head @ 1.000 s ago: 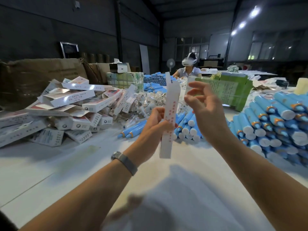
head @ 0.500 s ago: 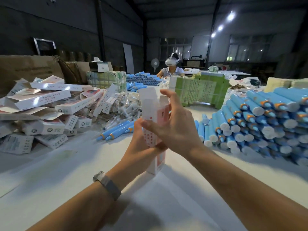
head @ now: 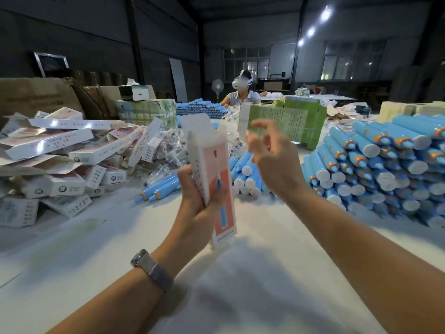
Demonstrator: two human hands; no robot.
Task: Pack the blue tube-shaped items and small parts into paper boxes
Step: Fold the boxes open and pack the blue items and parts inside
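A: What lies around the white worktop (head: 265, 273)?
B: Beyond its far end, a standing fan (head: 217, 87) before dark walls (head: 84, 39) and gridded windows (head: 245, 61); three ceiling lamps (head: 311, 32) glow above its right side.

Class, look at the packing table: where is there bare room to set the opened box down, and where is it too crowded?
Bare table lies in front of the person, under the left hand holding the box and the raised right hand. It is bordered left by the heap of boxes and right by the stacked blue tubes. Those sides and the middle beyond the hands are crowded.
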